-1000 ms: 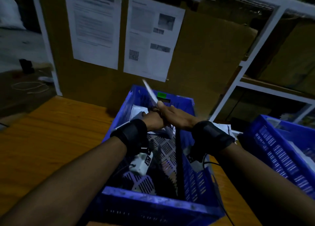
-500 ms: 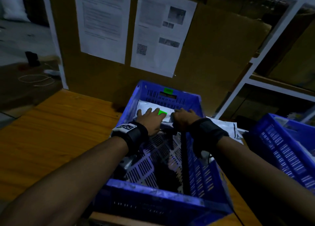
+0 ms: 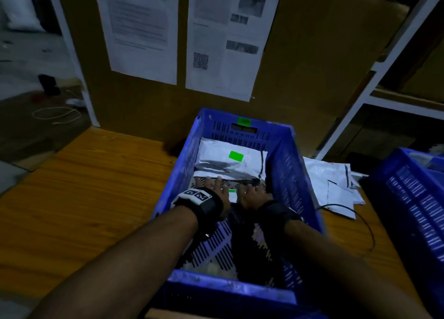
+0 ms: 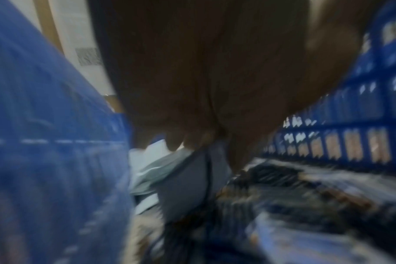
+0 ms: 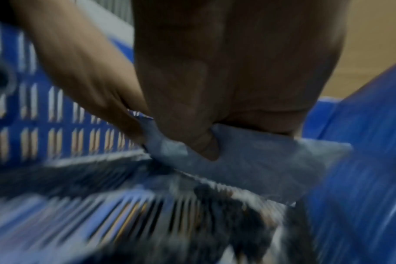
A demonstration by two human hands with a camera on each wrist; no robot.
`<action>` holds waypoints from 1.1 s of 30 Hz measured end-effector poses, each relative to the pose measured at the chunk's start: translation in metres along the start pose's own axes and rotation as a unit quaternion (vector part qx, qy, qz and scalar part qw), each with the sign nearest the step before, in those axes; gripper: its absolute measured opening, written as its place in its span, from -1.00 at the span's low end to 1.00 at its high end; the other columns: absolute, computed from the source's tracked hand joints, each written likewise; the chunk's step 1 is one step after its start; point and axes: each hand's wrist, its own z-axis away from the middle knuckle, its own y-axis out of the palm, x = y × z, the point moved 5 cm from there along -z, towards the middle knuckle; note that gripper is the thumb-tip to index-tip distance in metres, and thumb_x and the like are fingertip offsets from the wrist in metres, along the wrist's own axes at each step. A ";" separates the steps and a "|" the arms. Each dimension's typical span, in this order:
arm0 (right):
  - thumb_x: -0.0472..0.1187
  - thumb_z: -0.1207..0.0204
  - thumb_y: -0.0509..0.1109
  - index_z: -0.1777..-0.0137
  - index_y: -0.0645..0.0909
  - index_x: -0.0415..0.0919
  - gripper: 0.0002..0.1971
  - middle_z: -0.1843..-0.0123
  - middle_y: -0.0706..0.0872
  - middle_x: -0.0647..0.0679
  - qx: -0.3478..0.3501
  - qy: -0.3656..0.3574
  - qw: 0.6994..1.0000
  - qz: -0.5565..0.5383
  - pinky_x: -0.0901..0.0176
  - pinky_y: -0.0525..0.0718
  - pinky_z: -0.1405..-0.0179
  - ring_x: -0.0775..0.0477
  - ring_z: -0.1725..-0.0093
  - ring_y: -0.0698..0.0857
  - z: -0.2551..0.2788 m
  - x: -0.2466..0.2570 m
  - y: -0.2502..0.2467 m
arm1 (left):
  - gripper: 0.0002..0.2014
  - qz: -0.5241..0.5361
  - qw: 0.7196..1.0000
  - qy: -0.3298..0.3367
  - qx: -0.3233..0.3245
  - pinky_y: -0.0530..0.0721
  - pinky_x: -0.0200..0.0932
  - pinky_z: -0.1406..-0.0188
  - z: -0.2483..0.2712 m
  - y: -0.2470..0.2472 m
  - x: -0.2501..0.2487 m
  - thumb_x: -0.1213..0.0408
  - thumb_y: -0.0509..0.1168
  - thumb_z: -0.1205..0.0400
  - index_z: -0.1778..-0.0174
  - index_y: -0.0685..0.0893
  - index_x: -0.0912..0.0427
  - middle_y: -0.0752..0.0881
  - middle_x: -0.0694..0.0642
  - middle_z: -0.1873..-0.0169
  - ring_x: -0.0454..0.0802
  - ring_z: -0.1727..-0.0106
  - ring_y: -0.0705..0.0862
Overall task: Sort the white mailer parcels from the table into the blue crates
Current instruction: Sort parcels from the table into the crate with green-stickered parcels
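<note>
A blue crate [image 3: 298, 165] stands on the wooden table [image 3: 84, 186], and both my hands are down inside it. A white mailer [image 3: 223, 160] with a green label lies flat at its far end, free of my hands. My left hand [image 3: 213, 189] rests with its fingers spread over a grey-white mailer [image 4: 185, 178]. My right hand [image 3: 249, 193] pinches a parcel [image 5: 260, 157], with its thumb on top, low over the slotted floor. Between the two hands a strip of white parcel [image 3: 232, 196] with a green mark shows.
Several loose white mailers [image 3: 331, 181] lie on the table right of the crate. A second blue crate [image 3: 413, 198] stands at the far right, with a black cable [image 3: 360, 217] in front of it. Cardboard with printed sheets [image 3: 144, 30] backs the table.
A second ago my hands held a mailer upright over the crate. They laid it flat at the far end, let it go and drew back toward the crate's middle.
</note>
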 end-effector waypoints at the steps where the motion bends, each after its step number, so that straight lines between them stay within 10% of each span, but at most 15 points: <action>1: 0.03 -0.75 0.04 -0.68 0.16 -0.13 -0.46 -0.66 0.26 -0.28 0.026 0.002 1.000 -0.009 -0.42 0.31 -0.50 -0.39 -0.62 0.28 0.004 0.003 0.007 | -0.17 -0.002 1.000 0.010 0.023 -0.13 0.50 -0.59 -0.001 0.007 -0.002 -0.08 0.18 -0.73 -0.76 -0.13 0.17 -0.23 0.26 -0.74 0.42 -0.72 -0.15; 4: 0.12 -0.74 0.06 -0.75 -0.20 -0.03 -0.29 -0.77 -0.20 -0.11 0.123 -0.040 0.992 -0.016 -0.49 -0.02 -0.61 -0.38 -0.72 -0.16 0.014 0.015 0.029 | -0.01 -0.013 0.997 0.025 0.067 0.02 0.46 -0.61 0.000 0.026 -0.005 -0.21 0.28 -0.63 -0.76 -0.21 0.08 -0.25 0.23 -0.74 0.46 -0.71 -0.10; 8: 0.04 -0.76 0.11 -0.74 -0.28 -0.12 -0.25 -0.76 -0.29 -0.13 0.093 -0.053 0.994 -0.017 -0.23 -0.21 -0.64 -0.30 -0.72 -0.24 0.025 0.020 0.028 | 0.05 0.008 0.995 0.016 0.095 0.07 0.48 -0.61 -0.001 0.039 -0.001 -0.28 0.27 -0.59 -0.74 -0.28 0.04 -0.33 0.13 -0.72 0.44 -0.72 -0.16; 16: 0.08 -0.74 0.07 -0.74 -0.21 0.10 -0.32 -0.76 -0.20 -0.20 0.093 -0.061 0.992 -0.052 -0.43 0.13 -0.54 -0.52 -0.69 -0.07 -0.003 0.010 0.027 | -0.14 0.044 0.997 -0.011 0.062 -0.10 0.56 -0.58 -0.016 0.046 0.013 -0.20 -0.01 -0.65 -0.74 -0.28 0.07 -0.42 0.11 -0.70 0.44 -0.69 -0.35; 23: 0.03 -0.76 -0.03 -0.73 -0.09 0.00 -0.42 -0.73 -0.03 -0.34 0.035 -0.035 0.999 -0.008 -0.43 0.26 -0.47 -0.58 -0.62 0.12 -0.012 0.014 0.023 | 0.00 0.058 0.994 -0.034 0.088 -0.12 0.51 -0.60 -0.021 0.047 0.008 -0.29 0.13 -0.58 -0.74 -0.30 0.07 -0.41 0.11 -0.70 0.45 -0.67 -0.37; 33: 0.38 -0.64 0.01 -0.73 -0.26 0.11 -0.19 -0.74 -0.39 -0.07 0.070 -0.055 0.996 -0.026 -0.57 -0.04 -0.55 -0.33 -0.71 -0.31 -0.006 0.022 0.041 | 0.06 0.045 0.998 -0.040 0.028 -0.31 0.38 -0.64 -0.025 0.049 0.019 -0.41 0.07 -0.62 -0.72 -0.34 0.24 -0.44 0.25 -0.68 0.45 -0.63 -0.47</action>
